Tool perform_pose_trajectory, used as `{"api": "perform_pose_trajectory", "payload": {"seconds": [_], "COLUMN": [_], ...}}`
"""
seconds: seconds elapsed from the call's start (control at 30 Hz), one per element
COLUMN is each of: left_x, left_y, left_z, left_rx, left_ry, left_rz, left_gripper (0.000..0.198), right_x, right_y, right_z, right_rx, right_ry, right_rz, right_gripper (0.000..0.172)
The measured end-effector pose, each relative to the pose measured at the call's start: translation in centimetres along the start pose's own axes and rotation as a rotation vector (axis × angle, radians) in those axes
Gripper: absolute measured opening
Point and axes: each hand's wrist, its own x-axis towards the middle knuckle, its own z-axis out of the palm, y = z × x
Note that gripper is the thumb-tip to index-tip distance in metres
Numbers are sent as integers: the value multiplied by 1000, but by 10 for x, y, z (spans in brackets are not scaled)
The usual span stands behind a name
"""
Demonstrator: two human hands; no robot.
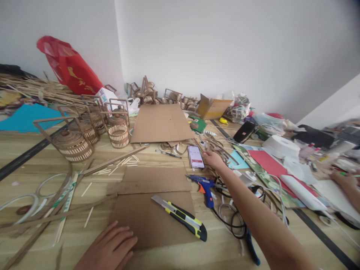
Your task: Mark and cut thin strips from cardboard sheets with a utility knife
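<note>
My left hand rests at the lower left with its fingers spread flat, on the edge of a folded piece of cardboard. A utility knife with yellow and black grips lies on that cardboard, blade out to the upper left. My right hand reaches forward, its fingers curled at the right edge of a smartphone with a lit screen. Just nearer than the phone lies a blue glue gun, its dark cord coiling to the right.
Small woven baskets with tall handles stand at the left, near thin sticks and bamboo strips. A cardboard sheet lies further back. Pliers and cables lie at the right. Another person's hand is at the far right.
</note>
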Motion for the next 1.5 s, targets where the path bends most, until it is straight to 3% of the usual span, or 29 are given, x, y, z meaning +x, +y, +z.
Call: {"api": "perform_pose_trajectory", "payload": {"seconds": [0.13, 0.2, 0.3, 0.37, 0.5, 0.73, 0.83, 0.9, 0.97, 1.13, 1.33, 1.4, 1.5], "left_x": [1, -1, -4, -5, -1, 11, 14, 18, 22, 30, 29, 30, 33], "left_y": [1, 0, -2, -4, -7, -4, -1, 2, 4, 9, 14, 15, 16], "left_z": [-5, -4, -1, 0, 2, 0, -1, -2, -5, -9, -8, -9, -9], "left_rx": [51, 91, 148, 173, 181, 72, 9, -8, 3, 13, -22, -38, -51], "left_ry": [-38, -47, -110, -171, -299, -458, -506, -536, -571, -584, -571, -589, -573], "left_rz": [-58, -121, -207, -239, -275, -411, -489, -519, -528, -525, -556, -576, -605], "left_gripper": [26, 28, 32, 32, 31, 47, 50, 49, 48, 50, 50, 51, 51], "right_x": [-90, -150, -222, -245, -241, -213, -204, -197, -189, -163, -155, -165, -182], "right_y": [-7, 2, 30, 50, 70, 52, 48, 52, 60, 72, 45, 33, 24], "right_z": [8, 21, 42, 52, 58, 44, 29, 20, 13, 1, 4, 18, 46], "right_rx": [-195, -295, -803, -1001, -1109, -993, -1078, -1208, -1285, -1310, -1440, -1407, -1216], "right_ry": [-100, -176, -268, -254, -229, -320, -149, 21, 97, 81, 138, 98, -161], "right_rz": [-135, -203, -511, -597, -621, -639, -631, -578, -501, -422, -483, -596, -703], "right_gripper": [19, 41, 86, 86, 74, 64, 45, 35, 30, 29, 28, 29, 34]}}
